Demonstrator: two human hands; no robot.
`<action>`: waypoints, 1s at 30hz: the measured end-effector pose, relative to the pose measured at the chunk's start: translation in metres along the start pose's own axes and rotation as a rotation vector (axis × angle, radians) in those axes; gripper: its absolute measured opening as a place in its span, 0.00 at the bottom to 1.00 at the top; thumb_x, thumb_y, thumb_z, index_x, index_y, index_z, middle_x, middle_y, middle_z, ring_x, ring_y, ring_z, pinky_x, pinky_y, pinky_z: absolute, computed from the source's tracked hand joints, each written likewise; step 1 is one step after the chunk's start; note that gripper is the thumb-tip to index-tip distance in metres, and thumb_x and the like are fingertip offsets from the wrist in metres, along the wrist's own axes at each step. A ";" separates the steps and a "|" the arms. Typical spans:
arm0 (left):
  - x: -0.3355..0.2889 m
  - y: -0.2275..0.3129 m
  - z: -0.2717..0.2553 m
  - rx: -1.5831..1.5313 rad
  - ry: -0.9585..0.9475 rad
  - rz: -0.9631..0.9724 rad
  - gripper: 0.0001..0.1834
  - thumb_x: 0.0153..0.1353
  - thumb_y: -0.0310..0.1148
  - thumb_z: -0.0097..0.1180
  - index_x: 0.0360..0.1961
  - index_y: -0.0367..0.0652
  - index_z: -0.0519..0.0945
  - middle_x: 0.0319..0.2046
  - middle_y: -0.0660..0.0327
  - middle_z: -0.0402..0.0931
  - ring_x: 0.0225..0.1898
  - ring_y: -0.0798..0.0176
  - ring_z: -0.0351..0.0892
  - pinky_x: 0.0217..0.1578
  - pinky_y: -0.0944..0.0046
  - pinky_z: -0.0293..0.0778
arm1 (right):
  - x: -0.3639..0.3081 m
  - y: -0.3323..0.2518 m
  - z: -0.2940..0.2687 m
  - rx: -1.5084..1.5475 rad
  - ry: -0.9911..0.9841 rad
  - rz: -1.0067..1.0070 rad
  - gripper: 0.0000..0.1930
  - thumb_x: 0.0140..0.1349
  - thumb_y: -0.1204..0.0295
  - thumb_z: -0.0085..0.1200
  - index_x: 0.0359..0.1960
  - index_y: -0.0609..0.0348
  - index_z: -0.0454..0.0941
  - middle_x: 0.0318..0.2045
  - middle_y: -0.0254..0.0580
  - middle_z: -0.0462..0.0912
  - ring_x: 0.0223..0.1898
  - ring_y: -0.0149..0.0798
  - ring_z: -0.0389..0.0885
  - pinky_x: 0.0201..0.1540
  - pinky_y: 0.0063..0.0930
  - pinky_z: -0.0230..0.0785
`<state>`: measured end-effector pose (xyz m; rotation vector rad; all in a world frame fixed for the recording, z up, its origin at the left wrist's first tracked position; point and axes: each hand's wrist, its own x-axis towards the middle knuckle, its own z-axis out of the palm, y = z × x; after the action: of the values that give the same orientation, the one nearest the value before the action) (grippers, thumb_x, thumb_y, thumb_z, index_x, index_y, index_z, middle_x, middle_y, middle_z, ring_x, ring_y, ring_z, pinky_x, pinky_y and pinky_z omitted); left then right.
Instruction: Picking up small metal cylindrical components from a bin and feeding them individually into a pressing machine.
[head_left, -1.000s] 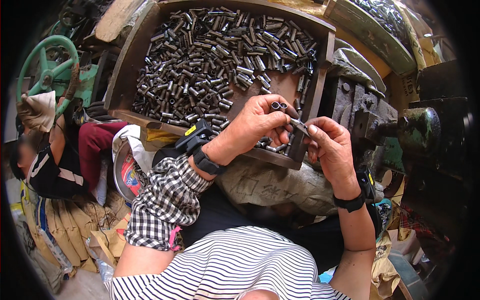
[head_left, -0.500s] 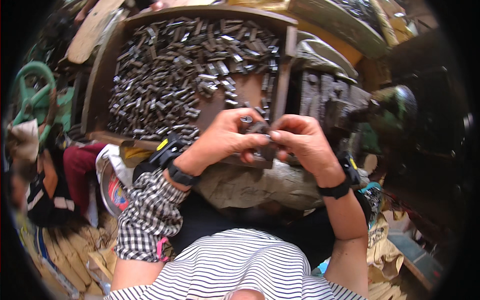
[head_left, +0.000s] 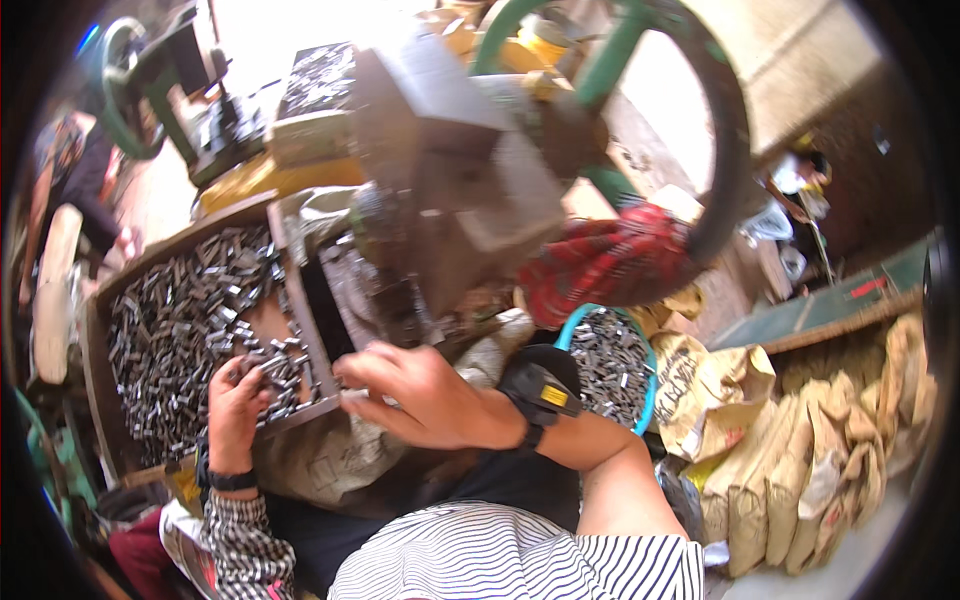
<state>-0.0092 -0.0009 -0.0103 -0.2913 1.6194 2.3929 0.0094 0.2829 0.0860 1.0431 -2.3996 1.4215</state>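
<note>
Short shiny metal pieces fill a shallow wooden tray in front of me on the left. My left hand is over the tray's near part, its thumb and fingers closed on small dark metal pieces. Some loose pieces lie right beside those fingertips. My right hand is just past the tray's near right corner, a little smeared by motion. Its fingers are bent and apart from the thumb, with nothing seen between them.
A dark machine with a large green handwheel rises ahead, a red checked cloth beside it. A turquoise basin of metal pieces stands at right. Brown sacks lie farther right. Another person is at far left.
The view has swung right, bringing in the machine, basin and sacks. My hands, earlier together at small metal pieces over the tray, are now apart, the right one drawn away to the right.
</note>
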 end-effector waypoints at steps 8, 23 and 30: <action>-0.068 0.022 -0.001 0.107 0.140 -0.007 0.04 0.58 0.26 0.55 0.33 0.42 0.72 0.24 0.62 0.74 0.17 0.72 0.71 0.15 0.77 0.67 | -0.083 -0.036 -0.147 -0.491 0.968 -0.115 0.22 0.57 0.78 0.47 0.54 0.67 0.62 0.54 0.50 0.65 0.54 0.45 0.66 0.58 0.38 0.55; 0.031 0.013 0.099 0.129 -0.121 -0.024 0.06 0.58 0.27 0.57 0.36 0.38 0.74 0.27 0.64 0.75 0.26 0.71 0.79 0.23 0.74 0.76 | -0.075 0.029 -0.169 -0.082 1.049 0.227 0.23 0.56 0.75 0.59 0.54 0.63 0.70 0.48 0.41 0.76 0.45 0.34 0.76 0.45 0.27 0.72; 0.086 -0.012 0.100 0.090 -0.096 0.019 0.06 0.58 0.28 0.57 0.33 0.38 0.74 0.26 0.63 0.77 0.26 0.68 0.81 0.23 0.73 0.78 | -0.024 -0.031 -0.234 -0.334 0.808 0.392 0.26 0.56 0.72 0.56 0.57 0.65 0.66 0.51 0.46 0.74 0.45 0.37 0.76 0.47 0.28 0.71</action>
<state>-0.0906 0.1032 -0.0096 -0.1436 1.6875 2.3016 -0.0002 0.4770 0.2215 -0.1022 -2.1311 1.1508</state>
